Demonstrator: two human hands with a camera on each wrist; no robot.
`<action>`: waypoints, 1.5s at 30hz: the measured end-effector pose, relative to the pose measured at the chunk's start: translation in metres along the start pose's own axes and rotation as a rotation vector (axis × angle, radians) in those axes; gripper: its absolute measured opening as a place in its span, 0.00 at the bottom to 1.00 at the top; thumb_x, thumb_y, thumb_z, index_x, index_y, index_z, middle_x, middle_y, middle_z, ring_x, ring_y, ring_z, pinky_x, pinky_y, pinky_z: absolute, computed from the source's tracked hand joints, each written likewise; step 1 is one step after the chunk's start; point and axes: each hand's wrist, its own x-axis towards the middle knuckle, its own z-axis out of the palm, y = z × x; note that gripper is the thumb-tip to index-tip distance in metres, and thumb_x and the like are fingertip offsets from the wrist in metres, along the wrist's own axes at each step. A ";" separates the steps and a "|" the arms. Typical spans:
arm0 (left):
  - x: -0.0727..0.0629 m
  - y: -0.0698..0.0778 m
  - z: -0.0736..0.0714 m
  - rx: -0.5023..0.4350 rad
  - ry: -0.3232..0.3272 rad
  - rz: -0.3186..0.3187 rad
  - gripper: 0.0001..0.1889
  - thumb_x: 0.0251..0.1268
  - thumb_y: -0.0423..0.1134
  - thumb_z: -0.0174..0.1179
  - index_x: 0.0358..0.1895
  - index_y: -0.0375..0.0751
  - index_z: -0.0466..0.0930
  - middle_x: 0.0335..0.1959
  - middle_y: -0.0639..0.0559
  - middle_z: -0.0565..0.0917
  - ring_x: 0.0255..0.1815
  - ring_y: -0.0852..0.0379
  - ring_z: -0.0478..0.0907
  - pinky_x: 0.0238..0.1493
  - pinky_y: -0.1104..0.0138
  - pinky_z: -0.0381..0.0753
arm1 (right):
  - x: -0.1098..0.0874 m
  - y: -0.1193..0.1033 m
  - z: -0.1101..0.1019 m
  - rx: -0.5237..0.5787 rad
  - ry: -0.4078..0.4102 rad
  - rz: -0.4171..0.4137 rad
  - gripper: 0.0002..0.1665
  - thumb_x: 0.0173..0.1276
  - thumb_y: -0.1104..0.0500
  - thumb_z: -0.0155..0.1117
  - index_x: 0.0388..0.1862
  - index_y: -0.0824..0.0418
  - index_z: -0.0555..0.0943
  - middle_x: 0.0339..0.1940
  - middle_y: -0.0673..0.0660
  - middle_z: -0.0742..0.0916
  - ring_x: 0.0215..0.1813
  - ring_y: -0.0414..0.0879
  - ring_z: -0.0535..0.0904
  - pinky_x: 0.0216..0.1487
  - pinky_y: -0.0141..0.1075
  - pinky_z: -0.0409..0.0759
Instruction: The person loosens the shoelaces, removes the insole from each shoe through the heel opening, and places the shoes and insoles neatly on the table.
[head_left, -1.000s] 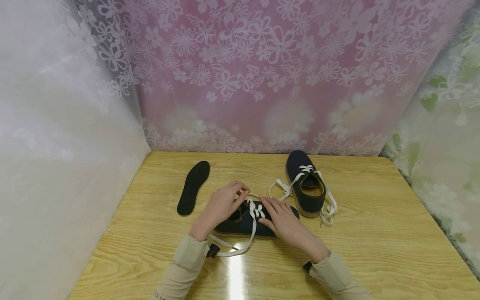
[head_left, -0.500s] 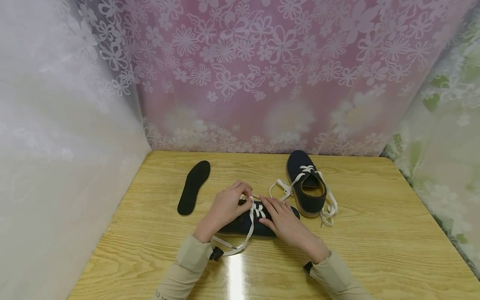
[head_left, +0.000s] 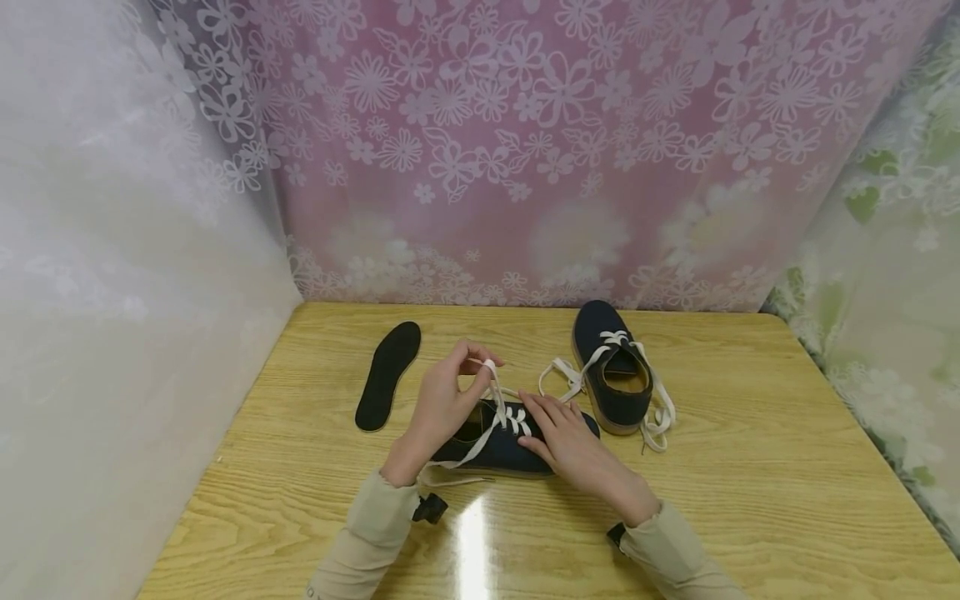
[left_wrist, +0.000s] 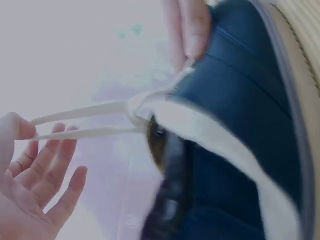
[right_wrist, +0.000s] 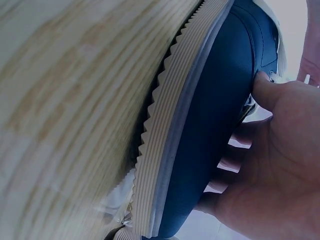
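A navy sneaker lies on the table with its toe to the right. My left hand is raised above its opening and pinches a white shoelace between thumb and fingertip. In the left wrist view two taut strands run from the pinch to the top of the lacing, while the hand's other fingers spread loosely. A second lace end hangs down the shoe's near side. My right hand rests across the sneaker's front, its thumb beside the lacing and its fingers over the upper.
Behind and right stands a matching navy sneaker, its white laces trailing on both sides. A black insole lies at the left. The wooden table ends at a pink flowered curtain.
The left hand has taken hold of the shoelace and lifted it up off the sneaker. The near lace end has slid left and back toward the shoe. The right hand has stayed put.
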 end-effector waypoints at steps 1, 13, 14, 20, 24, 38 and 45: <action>0.000 0.001 -0.001 -0.009 0.001 0.000 0.02 0.77 0.34 0.57 0.46 0.42 0.76 0.45 0.50 0.87 0.43 0.54 0.88 0.41 0.61 0.86 | 0.000 0.000 0.000 -0.002 -0.005 0.004 0.40 0.78 0.48 0.58 0.80 0.64 0.60 0.74 0.68 0.71 0.75 0.67 0.64 0.72 0.68 0.57; -0.003 -0.014 0.000 0.390 -0.072 -0.161 0.19 0.73 0.40 0.64 0.62 0.40 0.78 0.54 0.43 0.83 0.46 0.47 0.86 0.32 0.59 0.83 | -0.001 -0.001 0.000 0.006 0.001 0.006 0.39 0.79 0.48 0.57 0.80 0.65 0.60 0.74 0.68 0.71 0.75 0.68 0.64 0.72 0.68 0.57; -0.003 -0.013 0.002 0.394 -0.063 -0.146 0.19 0.72 0.40 0.64 0.63 0.40 0.77 0.56 0.43 0.81 0.48 0.47 0.85 0.33 0.59 0.83 | -0.001 -0.001 0.000 0.008 0.003 0.005 0.39 0.79 0.49 0.57 0.80 0.65 0.61 0.74 0.68 0.71 0.75 0.68 0.64 0.72 0.68 0.56; -0.004 -0.003 0.012 0.416 -0.185 0.035 0.09 0.72 0.44 0.64 0.50 0.48 0.85 0.48 0.52 0.86 0.48 0.52 0.83 0.48 0.57 0.83 | -0.001 0.000 0.001 -0.012 0.009 -0.003 0.39 0.78 0.49 0.58 0.79 0.65 0.61 0.73 0.68 0.72 0.74 0.68 0.65 0.71 0.69 0.58; -0.006 0.000 0.014 0.512 -0.269 0.098 0.07 0.68 0.49 0.68 0.38 0.51 0.87 0.35 0.58 0.85 0.42 0.55 0.82 0.60 0.53 0.77 | 0.000 0.001 0.001 -0.020 0.015 -0.004 0.39 0.78 0.48 0.59 0.79 0.65 0.62 0.72 0.68 0.73 0.74 0.67 0.65 0.70 0.70 0.60; -0.011 0.010 0.019 0.786 -0.282 0.063 0.11 0.59 0.53 0.74 0.27 0.56 0.84 0.51 0.54 0.81 0.55 0.49 0.78 0.66 0.49 0.73 | 0.000 0.000 0.001 -0.021 0.010 0.007 0.38 0.78 0.48 0.58 0.79 0.66 0.62 0.73 0.69 0.72 0.75 0.68 0.64 0.70 0.70 0.58; -0.004 0.010 0.022 0.593 -0.117 0.104 0.04 0.64 0.42 0.71 0.34 0.51 0.86 0.45 0.54 0.85 0.43 0.54 0.83 0.49 0.60 0.83 | 0.000 -0.001 0.002 -0.039 0.024 -0.018 0.38 0.77 0.49 0.60 0.77 0.67 0.64 0.71 0.68 0.73 0.74 0.68 0.66 0.69 0.70 0.61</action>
